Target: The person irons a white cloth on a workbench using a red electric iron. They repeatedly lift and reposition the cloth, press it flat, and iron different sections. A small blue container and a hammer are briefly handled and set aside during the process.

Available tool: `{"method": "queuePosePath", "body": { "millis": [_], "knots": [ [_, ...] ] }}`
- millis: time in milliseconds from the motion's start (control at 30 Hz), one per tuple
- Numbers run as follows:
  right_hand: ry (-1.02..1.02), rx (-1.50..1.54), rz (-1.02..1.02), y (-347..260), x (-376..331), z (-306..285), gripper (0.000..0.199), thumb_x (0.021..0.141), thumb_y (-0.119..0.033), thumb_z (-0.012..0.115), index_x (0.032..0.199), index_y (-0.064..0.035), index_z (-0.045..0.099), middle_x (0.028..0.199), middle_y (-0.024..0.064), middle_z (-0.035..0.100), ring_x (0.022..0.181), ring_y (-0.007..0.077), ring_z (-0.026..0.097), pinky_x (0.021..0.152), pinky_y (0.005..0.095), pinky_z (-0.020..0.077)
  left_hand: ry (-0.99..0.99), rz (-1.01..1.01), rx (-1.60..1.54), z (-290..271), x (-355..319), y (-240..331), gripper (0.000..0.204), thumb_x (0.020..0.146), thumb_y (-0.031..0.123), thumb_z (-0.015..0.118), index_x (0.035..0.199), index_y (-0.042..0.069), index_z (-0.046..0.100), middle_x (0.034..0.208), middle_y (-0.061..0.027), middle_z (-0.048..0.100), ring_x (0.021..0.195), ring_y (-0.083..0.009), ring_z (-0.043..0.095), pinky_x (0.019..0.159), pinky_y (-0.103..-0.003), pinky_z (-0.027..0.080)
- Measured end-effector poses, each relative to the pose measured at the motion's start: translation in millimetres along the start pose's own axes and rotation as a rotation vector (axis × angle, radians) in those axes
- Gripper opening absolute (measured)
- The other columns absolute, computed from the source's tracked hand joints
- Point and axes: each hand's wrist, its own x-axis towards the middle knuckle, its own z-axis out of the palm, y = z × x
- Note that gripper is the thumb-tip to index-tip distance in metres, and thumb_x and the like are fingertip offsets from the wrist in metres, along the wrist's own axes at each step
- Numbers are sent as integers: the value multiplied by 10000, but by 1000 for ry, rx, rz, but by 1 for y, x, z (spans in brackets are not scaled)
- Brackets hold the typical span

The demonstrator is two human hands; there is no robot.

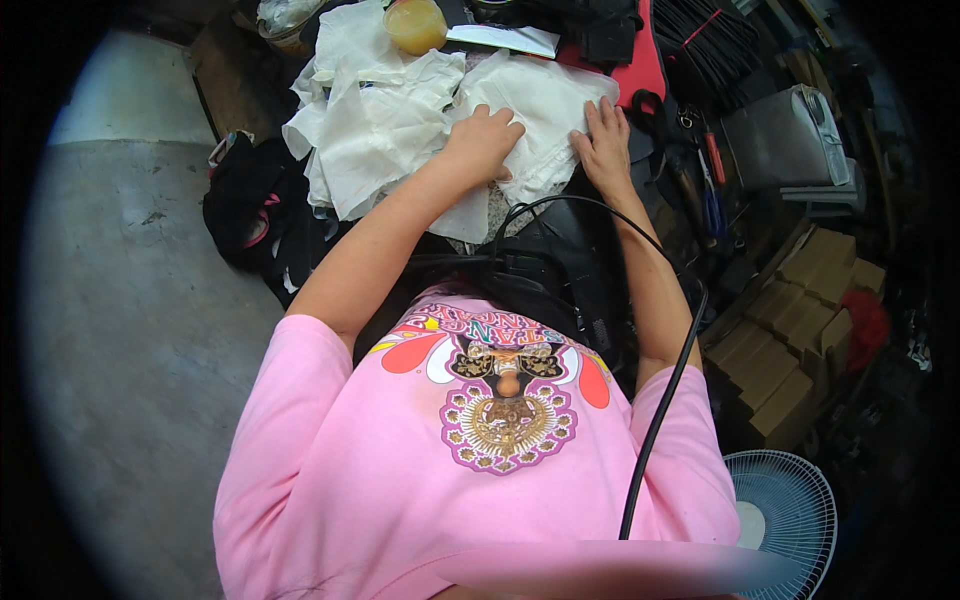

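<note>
A pile of white cloth pieces (375, 110) lies on the work surface in front of me. My left hand (482, 140) rests on the top white piece (545, 100), fingers curled and pinching its fabric. My right hand (604, 145) lies flat on the same piece's right edge, fingers spread. Below my hands sits a black machine (560, 270) with a black cable (660, 400) looping from it down over my pink shirt.
A cup of yellow liquid (415, 25) stands behind the cloth. Scissors and hand tools (700, 160) lie to the right, beside a grey box (785, 135). Cardboard boxes (790, 340) are stacked lower right, a fan (785, 515) below them. Black bags (250, 210) lie on the concrete floor at left.
</note>
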Motion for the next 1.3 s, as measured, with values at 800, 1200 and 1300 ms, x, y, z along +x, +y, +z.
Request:
{"method": "queuePosePath", "body": {
  "millis": [800,1200,1300],
  "knots": [
    [-114,154,-6,-4,-18,-4,413,872,-232,623,1277,-310,645,1562,166,293,1432,401,206,1162,474,197,7,107,-173,-34,1,-5,427,782,-39,493,1172,68,630,1157,-99,646,1075,-307,613,895,-425,503],
    [-126,-71,-146,-37,-35,-26,360,853,-294,661,1210,-335,678,1529,150,343,1421,397,247,1134,616,158,211,232,-214,-2,12,-16,363,845,125,595,1206,109,631,1230,-59,637,1206,-273,549,947,-400,482],
    [-96,29,-59,-29,-28,-26,333,875,-310,642,1205,-300,682,1515,165,360,1413,397,266,1142,573,176,116,190,-186,20,21,-15,537,862,230,648,1375,160,504,1383,-46,542,1344,-305,421,1072,-473,379]
  ]
}}
